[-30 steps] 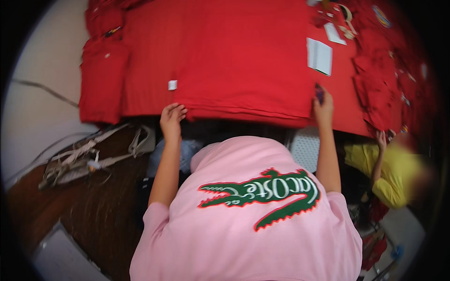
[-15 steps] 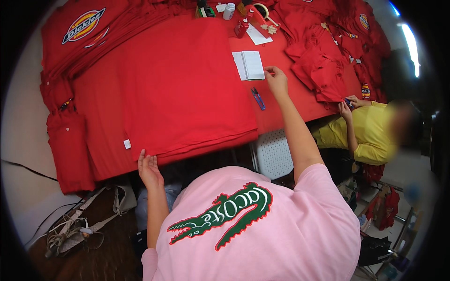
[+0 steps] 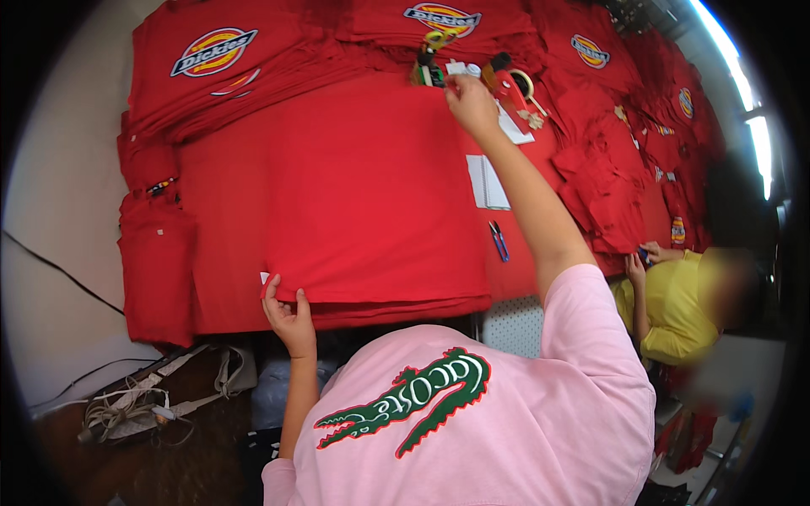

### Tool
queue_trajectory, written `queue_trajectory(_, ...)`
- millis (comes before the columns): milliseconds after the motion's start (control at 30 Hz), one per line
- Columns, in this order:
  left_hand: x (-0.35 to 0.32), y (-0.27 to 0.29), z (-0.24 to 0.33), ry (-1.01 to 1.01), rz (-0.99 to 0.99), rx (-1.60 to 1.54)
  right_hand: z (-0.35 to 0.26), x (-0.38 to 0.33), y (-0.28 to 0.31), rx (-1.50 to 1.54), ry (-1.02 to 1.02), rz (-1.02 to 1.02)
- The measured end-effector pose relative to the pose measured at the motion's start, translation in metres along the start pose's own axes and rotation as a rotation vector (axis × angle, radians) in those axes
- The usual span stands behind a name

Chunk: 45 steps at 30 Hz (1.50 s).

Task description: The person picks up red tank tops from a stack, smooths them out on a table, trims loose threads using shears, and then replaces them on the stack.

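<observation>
A large folded red garment (image 3: 371,194) lies in front of me on the red-covered table, with more red layers under its near edge. At its near left corner my left hand (image 3: 291,320) has thumb and fingers curled onto the hem, beside a small white tag (image 3: 264,277). My right arm stretches across the table. My right hand (image 3: 474,105) is at the garment's far right corner, fingertips drawn together on the cloth edge; the exact grip is partly hidden. A spiral notebook (image 3: 494,183) lies under my right forearm, and blue thread snips (image 3: 499,241) lie closer to me.
Stacks of red garments with printed emblems (image 3: 215,52) line the far side. Yellow-handled scissors (image 3: 442,38), a tape roll (image 3: 523,83) and small containers stand beyond my right hand. A co-worker in yellow (image 3: 679,304) handles red cloth at right. Cables (image 3: 126,405) lie at lower left.
My right hand has moved from beside the notebook to the garment's far right corner. My left hand has shifted left along the hem, its fingers now curled onto the corner. The view has shifted.
</observation>
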<state>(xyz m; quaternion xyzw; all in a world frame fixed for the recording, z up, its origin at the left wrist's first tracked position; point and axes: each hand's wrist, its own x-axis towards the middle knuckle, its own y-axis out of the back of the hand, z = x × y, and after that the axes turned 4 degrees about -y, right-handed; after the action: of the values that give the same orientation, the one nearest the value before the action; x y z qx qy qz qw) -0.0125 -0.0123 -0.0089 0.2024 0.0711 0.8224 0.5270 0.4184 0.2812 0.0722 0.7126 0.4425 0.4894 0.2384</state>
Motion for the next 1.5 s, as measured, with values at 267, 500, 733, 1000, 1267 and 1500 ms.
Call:
queue_trajectory(267,0.043,0.014,-0.047,0.342,-0.005,-0.269,0.002,0.147,-0.038,-0.505,0.045,-0.119)
queue_trajectory(500,0.017,-0.013,-0.071,0.385,0.204,-0.541,-0.015,0.144,0.014,-0.684,0.123,-0.065)
queue_trajectory(733,0.005,-0.018,-0.060,0.172,0.069,-0.227,-0.045,-0.040,0.103,0.609,-0.424,-0.156)
queue_trajectory(1000,0.033,-0.024,-0.037,0.149,0.061,-0.338,-0.052,-0.296,0.018,0.670,-0.831,-0.579)
queue_trajectory(1267,0.015,-0.013,0.027,0.041,0.068,-0.413,-0.149,-0.251,0.080,1.053,-0.895,-0.885)
queue_trajectory(1500,0.001,0.007,0.051,0.009,0.066,-0.457,-0.207,-0.246,0.082,0.294,0.093,-0.653)
